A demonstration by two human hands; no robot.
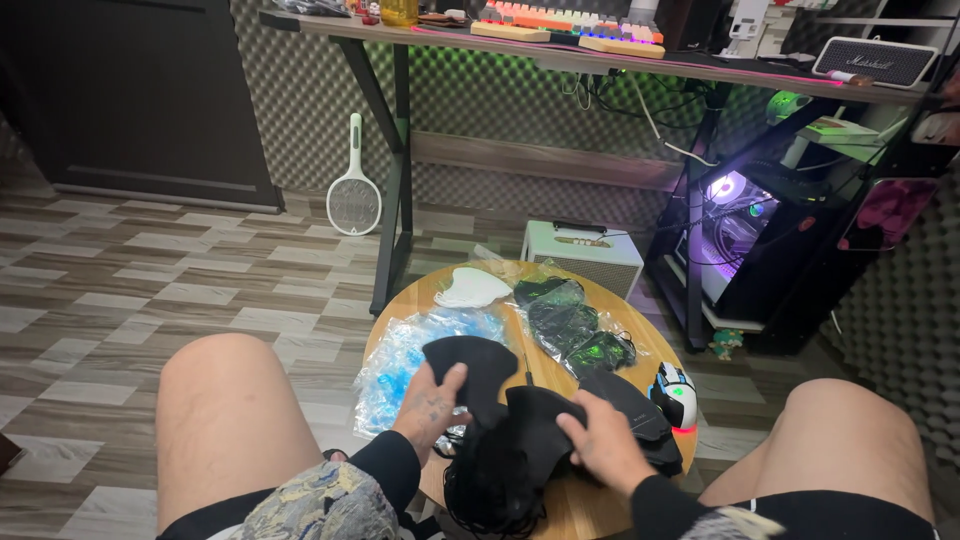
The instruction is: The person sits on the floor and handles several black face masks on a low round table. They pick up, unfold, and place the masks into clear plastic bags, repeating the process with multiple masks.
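Left hand (432, 408) flat, open on one black mask (478, 368). Right hand (600, 440) pinching another mask (535, 425); best kept flat, loops untangled.

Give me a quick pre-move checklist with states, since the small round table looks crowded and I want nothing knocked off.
1. Left hand flat on a black face mask: ok.
2. Right hand on the black mask pile: ok.
3. Computer mouse away from the round table edge: not ok, it sits at the rim.
4. Clear plastic bags fully on the table: not ok, they overhang.
5. White mask out of the hands' way: ok.
6. Ear loops untangled: cannot tell.
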